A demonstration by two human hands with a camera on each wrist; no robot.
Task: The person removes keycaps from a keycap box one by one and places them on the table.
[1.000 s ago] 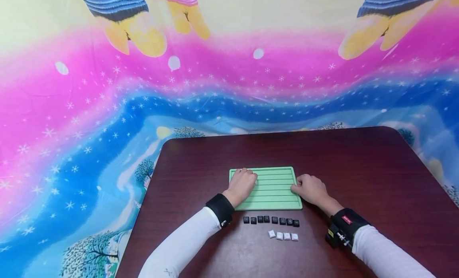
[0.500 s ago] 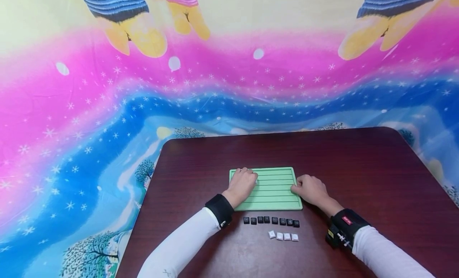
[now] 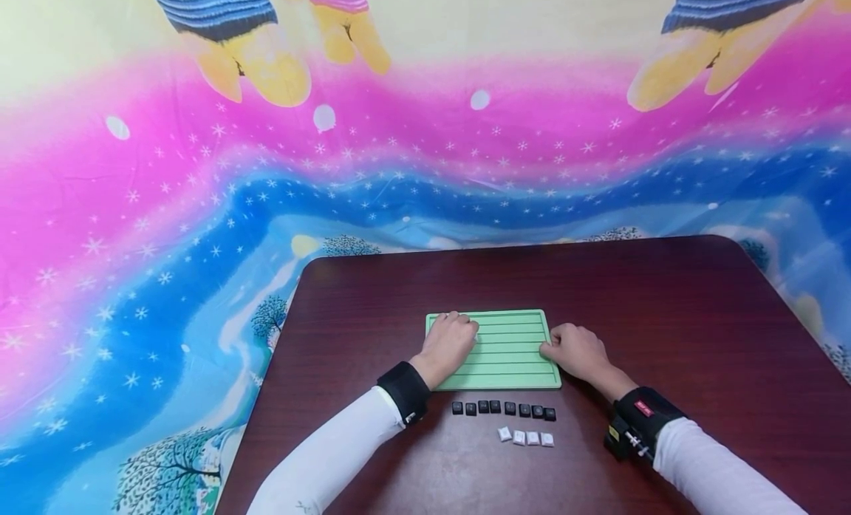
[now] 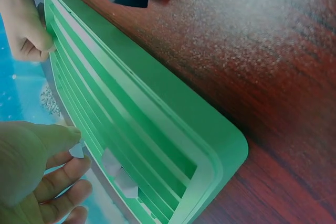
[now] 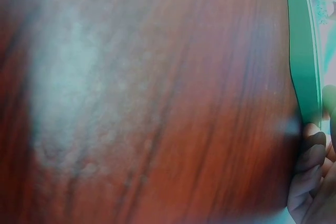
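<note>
Between the thumb and index finger of my left hand [image 3: 450,343] I pinch a small white keycap [image 4: 76,150], above the left part of a green tray [image 3: 505,387]. The left wrist view shows this tray as divided by long parallel ridges. Two white keycaps [image 4: 126,183] sit side by side in one of its grooves, just beyond my left fingertips. My right hand [image 3: 580,350] grips the tray's right edge, with the thumb on the rim and the other fingers curled at the outer side.
In front of the tray, several black keycaps [image 3: 510,408] form a row on the dark wooden table [image 3: 665,301]. Nearer still lies a shorter row of several white keycaps [image 3: 532,439], the leftmost turned askew. A printed cloth [image 3: 425,145] hangs behind the table.
My left forearm has shifted very slightly left and down, while its fingers stay over the same part of the tray. The right hand and the keycap rows look unchanged.
</note>
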